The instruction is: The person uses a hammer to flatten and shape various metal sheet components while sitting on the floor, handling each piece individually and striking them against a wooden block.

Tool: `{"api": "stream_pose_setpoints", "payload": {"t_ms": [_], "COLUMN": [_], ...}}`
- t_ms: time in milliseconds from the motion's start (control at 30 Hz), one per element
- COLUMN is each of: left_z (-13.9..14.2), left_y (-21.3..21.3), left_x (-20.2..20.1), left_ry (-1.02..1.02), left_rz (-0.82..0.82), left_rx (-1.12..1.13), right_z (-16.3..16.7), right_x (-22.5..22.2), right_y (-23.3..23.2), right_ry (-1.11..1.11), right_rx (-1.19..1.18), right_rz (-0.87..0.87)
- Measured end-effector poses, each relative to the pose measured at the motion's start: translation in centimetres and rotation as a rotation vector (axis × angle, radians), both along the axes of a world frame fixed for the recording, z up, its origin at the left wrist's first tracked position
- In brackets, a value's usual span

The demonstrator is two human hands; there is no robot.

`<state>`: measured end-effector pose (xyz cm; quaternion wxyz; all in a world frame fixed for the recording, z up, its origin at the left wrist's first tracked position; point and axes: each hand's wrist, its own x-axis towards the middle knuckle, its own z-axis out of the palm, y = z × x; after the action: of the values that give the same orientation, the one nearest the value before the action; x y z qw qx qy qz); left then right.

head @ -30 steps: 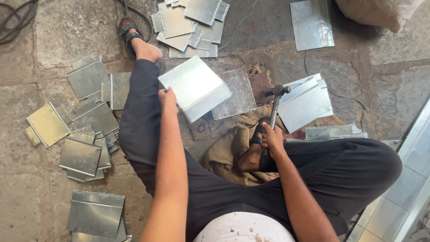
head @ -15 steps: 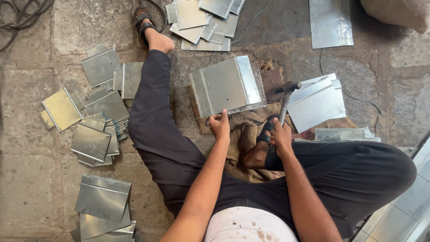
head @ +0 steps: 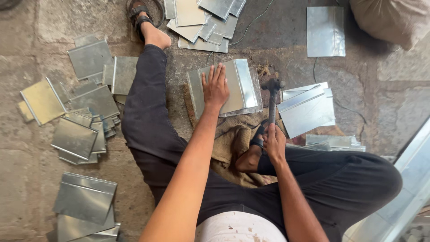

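Observation:
I sit on a stone floor with my left leg stretched out. My left hand (head: 215, 87) lies flat, fingers spread, on a folded sheet-metal piece (head: 244, 85) that rests on the floor in front of me. My right hand (head: 274, 142) grips the handle of a hammer (head: 273, 96), its head raised just right of that piece. A burlap cloth (head: 233, 139) lies under my bent right leg.
Several cut metal sheets lie scattered to the left (head: 85, 116), a pile at the top (head: 201, 20), a single sheet at top right (head: 325, 31), and stacked folded pieces to the right (head: 307, 110). A sack (head: 394, 20) sits in the top right corner. A metal frame (head: 412, 179) runs along the right edge.
My left hand carried the folded sheet down from mid-air, set it on the floor, and now presses flat on top of it. The hammer stays in my right hand.

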<state>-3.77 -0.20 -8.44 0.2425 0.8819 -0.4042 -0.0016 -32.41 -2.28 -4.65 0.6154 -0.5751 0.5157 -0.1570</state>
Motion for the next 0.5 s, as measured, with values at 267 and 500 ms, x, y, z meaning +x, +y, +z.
{"api": "stream_pose_setpoints", "payload": {"t_ms": [267, 500], "left_z": [-3.2, -4.4], "left_y": [0.0, 0.3], "left_x": [2.0, 2.7], "left_ry": [0.105, 0.114], "left_rz": [-0.021, -0.012], "left_rx": [0.111, 0.123], "right_z": [12.3, 4.9], "right_x": [-0.2, 3.0], "right_y": [-1.3, 1.9], "right_ry": [-0.623, -0.617], "right_rx": [-0.826, -0.831], "right_rz": [-0.009, 0.034]}}
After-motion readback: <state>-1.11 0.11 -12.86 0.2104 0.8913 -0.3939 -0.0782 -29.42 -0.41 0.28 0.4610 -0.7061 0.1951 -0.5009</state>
